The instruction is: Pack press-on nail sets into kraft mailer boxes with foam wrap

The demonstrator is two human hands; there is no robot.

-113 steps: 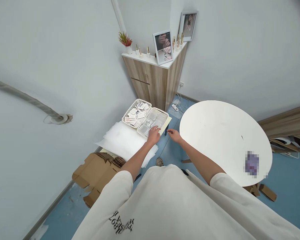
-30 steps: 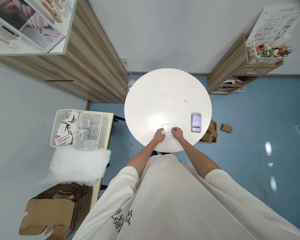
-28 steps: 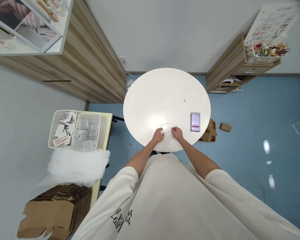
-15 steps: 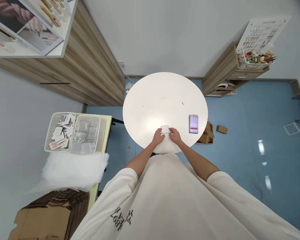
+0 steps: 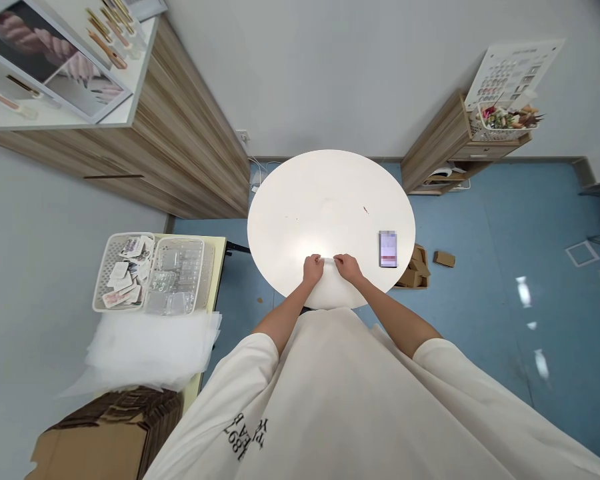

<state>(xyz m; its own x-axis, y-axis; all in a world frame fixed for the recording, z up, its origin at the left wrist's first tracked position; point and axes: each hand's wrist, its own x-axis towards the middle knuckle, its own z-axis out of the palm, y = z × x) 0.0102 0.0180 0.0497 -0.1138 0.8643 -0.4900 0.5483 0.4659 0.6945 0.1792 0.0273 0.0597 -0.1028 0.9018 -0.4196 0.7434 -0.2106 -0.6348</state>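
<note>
Between my two hands is a small clear plastic box, seen as a thin pale strip near the front edge of the round white table. The closed fingers of my left hand grip its left end. At the right end, my right hand pinches it in the same way. My fingers hide both ends, and what the box contains, if anything, cannot be made out. To the right of my right hand lies a phone with its screen lit.
On a side table at left stand a white basket of printed cards and a basket of clear boxes. Translucent sheets and stacked flat cardboard lie nearer. A carton of small brown boxes sits on the floor at right.
The box has turned from showing its flat face to a narrow strip. Both hands have rolled with it, fingers closing over its ends. The whole view has shifted slightly.
</note>
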